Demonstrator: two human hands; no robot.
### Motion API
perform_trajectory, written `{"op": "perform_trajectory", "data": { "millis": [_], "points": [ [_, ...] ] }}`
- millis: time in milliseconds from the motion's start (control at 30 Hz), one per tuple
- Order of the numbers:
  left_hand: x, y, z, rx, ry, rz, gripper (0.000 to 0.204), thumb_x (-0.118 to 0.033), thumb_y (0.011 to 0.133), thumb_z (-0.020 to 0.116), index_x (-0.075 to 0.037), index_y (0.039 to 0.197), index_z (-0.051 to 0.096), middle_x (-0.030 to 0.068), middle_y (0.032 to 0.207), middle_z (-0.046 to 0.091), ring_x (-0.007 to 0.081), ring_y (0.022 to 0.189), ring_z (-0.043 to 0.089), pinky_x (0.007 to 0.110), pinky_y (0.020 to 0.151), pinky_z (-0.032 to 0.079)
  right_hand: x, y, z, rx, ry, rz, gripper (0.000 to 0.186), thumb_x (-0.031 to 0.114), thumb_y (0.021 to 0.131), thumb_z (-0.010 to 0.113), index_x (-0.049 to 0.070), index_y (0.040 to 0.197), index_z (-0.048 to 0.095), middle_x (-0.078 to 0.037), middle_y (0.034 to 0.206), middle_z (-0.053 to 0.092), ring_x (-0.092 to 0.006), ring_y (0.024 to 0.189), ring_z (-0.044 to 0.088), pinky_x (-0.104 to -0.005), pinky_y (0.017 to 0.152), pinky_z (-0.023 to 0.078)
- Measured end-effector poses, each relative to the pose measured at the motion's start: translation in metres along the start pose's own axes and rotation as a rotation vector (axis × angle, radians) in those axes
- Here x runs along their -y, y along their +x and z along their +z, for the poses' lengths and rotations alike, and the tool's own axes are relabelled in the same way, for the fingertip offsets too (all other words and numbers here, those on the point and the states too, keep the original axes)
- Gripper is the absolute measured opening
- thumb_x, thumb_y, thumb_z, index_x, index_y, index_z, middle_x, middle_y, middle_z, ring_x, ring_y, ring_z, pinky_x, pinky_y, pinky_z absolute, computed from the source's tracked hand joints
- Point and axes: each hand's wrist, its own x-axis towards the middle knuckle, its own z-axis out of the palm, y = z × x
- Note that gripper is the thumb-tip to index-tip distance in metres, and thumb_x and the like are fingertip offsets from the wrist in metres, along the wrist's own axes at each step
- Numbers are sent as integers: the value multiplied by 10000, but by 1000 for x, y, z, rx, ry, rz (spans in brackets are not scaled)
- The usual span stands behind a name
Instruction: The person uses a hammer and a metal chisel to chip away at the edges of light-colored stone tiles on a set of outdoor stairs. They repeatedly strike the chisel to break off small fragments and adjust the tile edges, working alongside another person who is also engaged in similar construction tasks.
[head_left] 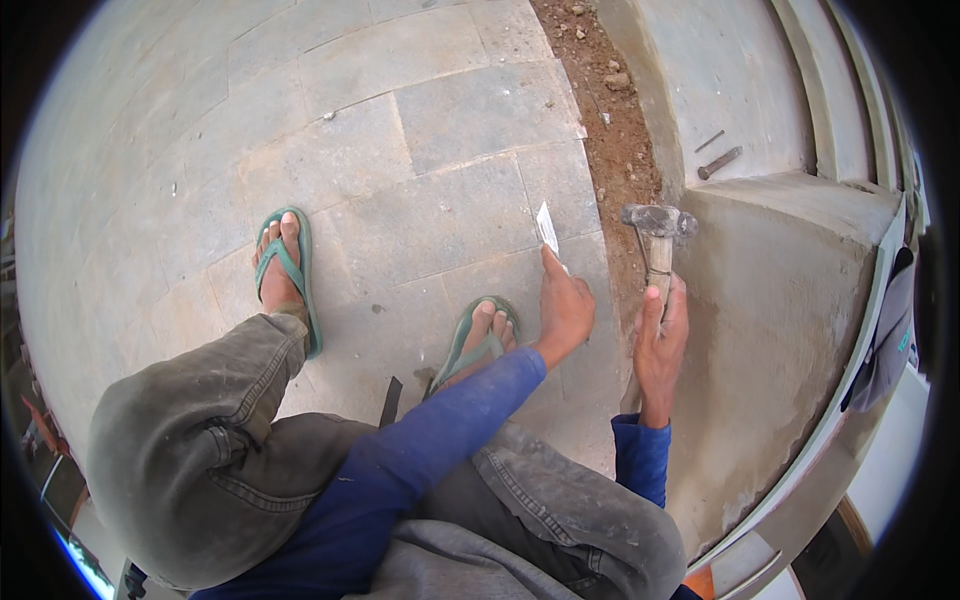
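My left hand (567, 308) reaches over the paving, closed on a thin, pointed white strip (547, 228) that sticks out past the fingertips. Faint grey marks show on the strip; what it is made of I cannot tell. To the right, my right hand (660, 345) grips a hammer (659, 222) by its pale wooden handle, thumb laid along it. The worn grey metal head points away from me, above the strip of bare soil beside the wall. Wire or cord seems to be wound about the handle.
Grey paving slabs (480, 115) spread ahead and left, edged by reddish soil (612, 120). A concrete ledge (780, 290) rises on the right; a rusty chisel-like rod (720, 163) and a thin nail (709, 141) lie beyond it. Grey cloth (882, 335) hangs far right. My sandalled feet stand on the slabs.
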Motion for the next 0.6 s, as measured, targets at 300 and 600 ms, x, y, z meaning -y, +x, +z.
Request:
{"op": "perform_trajectory", "data": {
  "millis": [300, 600],
  "points": [
    [-6, 5, -9, 43, -15, -76, 709, -84, 933, 474, 105, 1517, 119, 407, 1082, 614, 528, 949, 636, 544, 854, 491, 16, 2, -4, 69, 87, 128, 435, 291, 1057, 520, -36, 1343, 523, -169, 1022, 635, -239, 852, 588, -371, 809, 481],
    [-11, 6, -15, 186, -157, -219, 723, -89, 953, 459, 99, 1524, 57, 355, 1034, 642, 465, 899, 674, 516, 787, 528, 21, 19, 19, 170, -137, -306, 449, 302, 1048, 543, 1, 1379, 513, -254, 1074, 680, -409, 920, 681, -433, 773, 517]
  ]
}}
